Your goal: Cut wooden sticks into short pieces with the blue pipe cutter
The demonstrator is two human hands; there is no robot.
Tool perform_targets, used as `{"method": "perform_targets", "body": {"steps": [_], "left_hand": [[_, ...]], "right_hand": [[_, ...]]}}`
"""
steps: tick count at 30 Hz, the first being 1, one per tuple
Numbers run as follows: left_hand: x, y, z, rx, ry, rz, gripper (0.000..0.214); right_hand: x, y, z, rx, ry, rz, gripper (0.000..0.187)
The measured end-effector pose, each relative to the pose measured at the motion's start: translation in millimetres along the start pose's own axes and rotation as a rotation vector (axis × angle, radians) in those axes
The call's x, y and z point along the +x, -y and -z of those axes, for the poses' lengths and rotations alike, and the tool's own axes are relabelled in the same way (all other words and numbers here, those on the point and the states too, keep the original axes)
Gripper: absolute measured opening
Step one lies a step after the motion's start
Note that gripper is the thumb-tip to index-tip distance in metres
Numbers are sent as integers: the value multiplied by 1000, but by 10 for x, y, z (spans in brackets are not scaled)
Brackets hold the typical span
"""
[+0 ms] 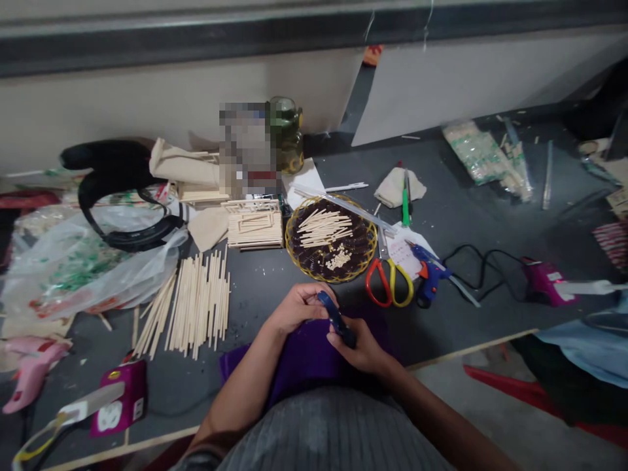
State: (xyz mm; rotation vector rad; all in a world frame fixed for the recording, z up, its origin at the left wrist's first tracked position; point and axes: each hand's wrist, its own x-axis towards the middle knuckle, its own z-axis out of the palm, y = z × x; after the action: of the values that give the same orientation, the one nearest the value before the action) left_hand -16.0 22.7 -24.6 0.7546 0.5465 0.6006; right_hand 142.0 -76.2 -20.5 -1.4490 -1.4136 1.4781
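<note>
Both my hands meet over a purple cloth (pixel 304 356) at the table's front edge. My right hand (pixel 362 343) is closed around the lower end of a dark blue, curved object (pixel 335 316), perhaps a cutter's handle; its exact kind does not show. At the object's upper end, the fingers of my left hand (pixel 303 307) are bent and pressed together. Whether they grip the object itself or some small piece is unclear. Just beyond my hands lies a dark woven basket (pixel 293 252) with a yellow rim, holding thin wooden sticks (pixel 324 229) and short cut bits (pixel 338 258).
Scissors (pixel 390 281) and a blue glue gun (pixel 430 275) lie right of the basket. To the left are loose sticks (pixel 199 304), a stick-built structure (pixel 255 226), a plastic bag (pixel 137 281), a black headband-like device (pixel 118 196) and a pink glue gun (pixel 36 369).
</note>
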Motion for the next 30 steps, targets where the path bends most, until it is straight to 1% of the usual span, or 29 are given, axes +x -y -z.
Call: {"method": "perform_targets", "body": {"steps": [4, 7, 10, 12, 15, 17, 20, 22, 25, 27, 30], "left_hand": [[-27, 49, -122, -182, -114, -1, 32], [-111, 80, -242, -277, -169, -2, 31], [-202, 117, -341, -392, -208, -11, 30], [-235, 136, -382, -487, -246, -32, 25], [-241, 128, -410, -616, -307, -64, 13], [-234, 87, -409, -696, -344, -80, 16], [-234, -15, -394, -790, -346, -92, 28], [-240, -95, -383, -803, -304, -120, 39], [-238, -207, -368, -761, -254, -182, 54], [-215, -270, -357, -731, -242, -197, 59], [-129, -349, -337, -686, -230, -192, 62]], "right_hand": [[9, 131, 57, 193, 85, -176, 23], [-35, 215, 70, 247, 111, -238, 23], [-98, 271, 59, 262, 145, -260, 22], [-126, 292, 54, 255, 160, -256, 22], [-141, 308, 62, 241, 173, -234, 23], [-146, 316, 71, 253, 168, -217, 25], [-157, 319, 67, 310, 106, -159, 27], [-155, 301, 48, 371, 17, -94, 25], [-124, 234, 2, 476, -114, -9, 23], [-89, 175, -31, 537, -155, 9, 24], [-41, 98, -74, 604, -176, -10, 25]]}}
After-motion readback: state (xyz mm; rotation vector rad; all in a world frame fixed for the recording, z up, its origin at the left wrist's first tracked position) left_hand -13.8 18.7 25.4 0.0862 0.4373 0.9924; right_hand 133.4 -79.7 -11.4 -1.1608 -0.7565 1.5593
